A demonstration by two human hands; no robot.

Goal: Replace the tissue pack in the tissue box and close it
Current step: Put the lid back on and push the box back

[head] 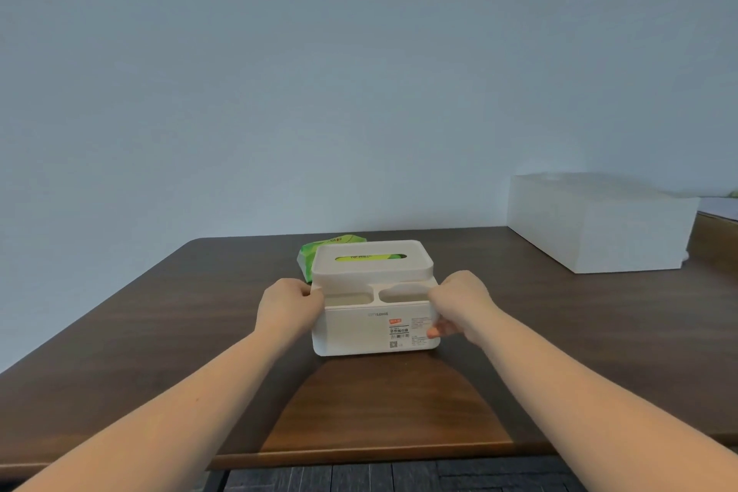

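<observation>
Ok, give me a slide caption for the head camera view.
Both hands grip the white tissue box, a green pack behind it.

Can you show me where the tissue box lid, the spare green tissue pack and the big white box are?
tissue box lid (373,266): head view, its flat top by the slot.
green tissue pack (308,256): head view, the wrapper's left end.
big white box (599,236): head view, its front wall.

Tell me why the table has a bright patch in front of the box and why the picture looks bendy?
In the head view, light from above glares off the table, making a shiny brown patch before the tissue box; the wide lens curves the table's edges and stretches both arms; the left hand and right hand look slightly soft, and the box's label print is too blurry to read.
</observation>
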